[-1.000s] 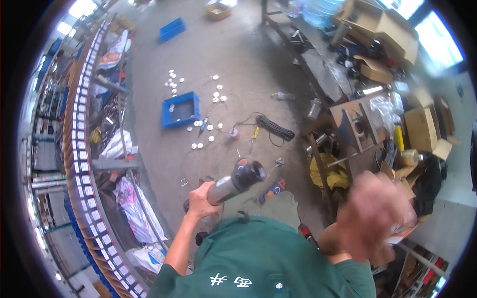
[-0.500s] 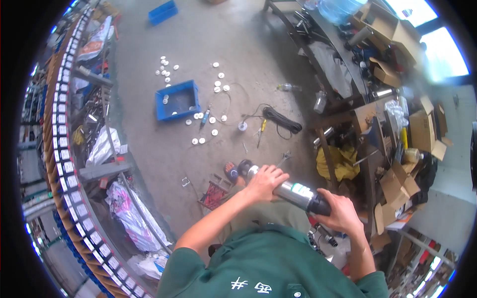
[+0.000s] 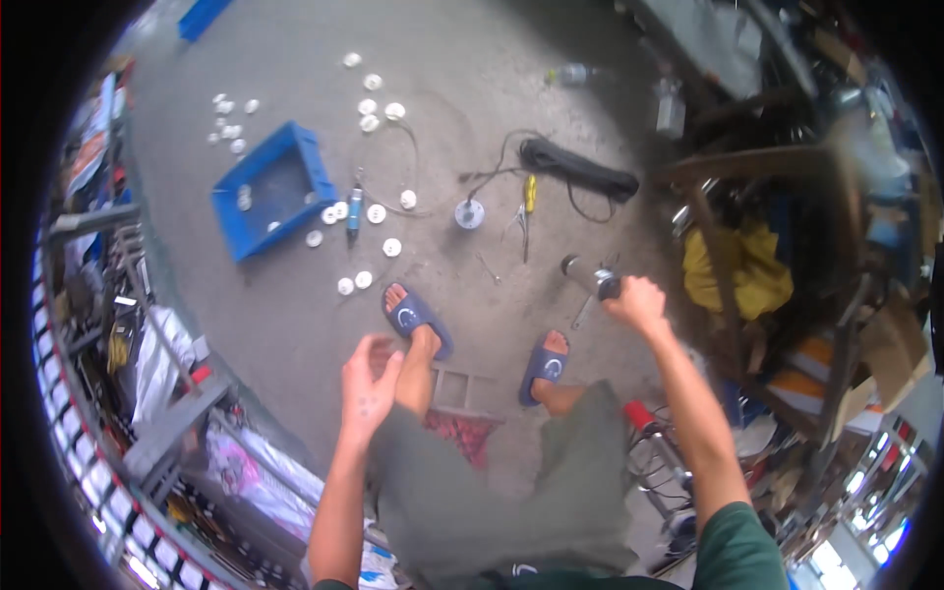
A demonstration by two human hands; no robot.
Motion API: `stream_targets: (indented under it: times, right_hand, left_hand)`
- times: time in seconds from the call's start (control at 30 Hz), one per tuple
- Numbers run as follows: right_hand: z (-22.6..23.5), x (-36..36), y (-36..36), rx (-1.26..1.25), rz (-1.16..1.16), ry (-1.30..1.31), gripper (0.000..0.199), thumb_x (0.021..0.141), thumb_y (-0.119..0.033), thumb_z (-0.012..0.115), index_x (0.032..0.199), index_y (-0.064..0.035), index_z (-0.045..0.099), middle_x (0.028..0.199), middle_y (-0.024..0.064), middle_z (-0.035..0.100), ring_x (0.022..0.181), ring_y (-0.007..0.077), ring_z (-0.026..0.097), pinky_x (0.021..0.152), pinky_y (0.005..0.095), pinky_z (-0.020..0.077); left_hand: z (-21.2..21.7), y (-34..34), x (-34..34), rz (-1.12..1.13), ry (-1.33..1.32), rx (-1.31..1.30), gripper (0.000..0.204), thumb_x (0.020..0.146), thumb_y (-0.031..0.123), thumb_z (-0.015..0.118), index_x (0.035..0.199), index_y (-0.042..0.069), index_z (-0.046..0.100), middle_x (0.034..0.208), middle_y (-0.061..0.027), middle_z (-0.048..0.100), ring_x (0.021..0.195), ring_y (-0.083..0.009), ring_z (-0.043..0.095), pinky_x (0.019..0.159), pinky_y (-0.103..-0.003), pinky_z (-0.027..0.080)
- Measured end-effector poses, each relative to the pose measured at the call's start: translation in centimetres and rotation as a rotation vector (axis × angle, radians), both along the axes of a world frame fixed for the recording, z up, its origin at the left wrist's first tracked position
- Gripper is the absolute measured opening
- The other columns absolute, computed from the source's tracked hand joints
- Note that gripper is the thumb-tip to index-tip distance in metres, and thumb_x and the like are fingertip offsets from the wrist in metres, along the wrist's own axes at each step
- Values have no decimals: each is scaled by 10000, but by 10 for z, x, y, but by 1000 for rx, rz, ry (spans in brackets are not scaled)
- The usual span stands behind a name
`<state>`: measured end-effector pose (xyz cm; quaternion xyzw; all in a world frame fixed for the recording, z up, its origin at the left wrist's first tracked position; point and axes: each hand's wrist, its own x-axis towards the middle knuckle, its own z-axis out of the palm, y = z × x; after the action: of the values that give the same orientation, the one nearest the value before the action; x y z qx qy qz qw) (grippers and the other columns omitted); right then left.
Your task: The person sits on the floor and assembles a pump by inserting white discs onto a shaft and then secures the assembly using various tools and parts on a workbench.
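Left hand (image 3: 368,388) released cylinder (image 3: 588,276); pliers (image 3: 522,218) beyond.

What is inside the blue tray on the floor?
A few small white discs lie inside the blue tray, mostly along its left side. The rest shows bare blue bottom; nothing covers it.

A workshop, plainly, rough and cluttered. Bare concrete floor (image 3: 472,88) strewn with small white round parts (image 3: 377,212), a blue plastic tray (image 3: 275,187) far left, a coil of black cable (image 3: 578,167) and pliers (image 3: 523,214) further on. Metal racking (image 3: 118,324) crammed with bagged stock down the left, cardboard boxes (image 3: 890,344) and junk heaped right.
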<state>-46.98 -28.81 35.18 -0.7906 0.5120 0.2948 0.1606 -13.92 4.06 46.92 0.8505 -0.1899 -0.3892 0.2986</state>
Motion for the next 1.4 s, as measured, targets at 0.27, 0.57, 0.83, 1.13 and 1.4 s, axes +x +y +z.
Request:
stream_targets:
  times: [0.27, 0.57, 0.83, 1.13, 1.4]
  right_hand:
    - [-68, -27, -26, -9, 43, 12, 407, 701, -356, 758, 888, 5, 765, 843, 229, 749, 841, 400, 749, 795, 471, 612]
    - [-46, -72, 1, -742, 205, -222, 701, 857, -536, 773, 1285, -3, 618, 1022, 207, 750, 947, 394, 736, 865, 478, 587]
    - [-86, 22, 21, 305, -211, -938, 435, 985, -386, 691, 1204, -13, 732, 1023, 179, 772, 943, 283, 753, 854, 405, 585]
    - [-420, 132, 38, -433, -212, -313, 655, 825, -438, 847, 1187, 62, 630, 1184, 198, 642, 1096, 368, 667, 873, 466, 590]
    - [-441, 122, 49, -104, -420, -340, 469, 829, -353, 817, 1077, 31, 715, 1050, 223, 750, 994, 391, 730, 867, 463, 588]
  left_hand:
    - [-166, -173, -17, -1019, -388, -404, 339, 885, 180, 747, 1161, 26, 625, 958, -173, 672, 948, -379, 674, 838, -476, 544]
    - [-155, -224, -5, -1264, -857, -442, 408, 936, 287, 726, 1260, 63, 620, 1139, -184, 703, 1116, -372, 673, 931, -471, 545]
    - [-203, -192, 121, -756, -395, -429, 249, 981, 168, 701, 1139, -23, 682, 821, -85, 720, 772, -135, 676, 716, -304, 545]
    - [-407, -194, 55, -517, -157, -420, 813, 764, 275, 925, 1427, 22, 528, 1308, -155, 641, 1106, -214, 652, 891, -358, 557]
    - [-481, -224, 18, -474, -422, -628, 786, 621, 284, 944, 1284, 37, 603, 1025, -175, 744, 987, -344, 750, 897, -433, 592]
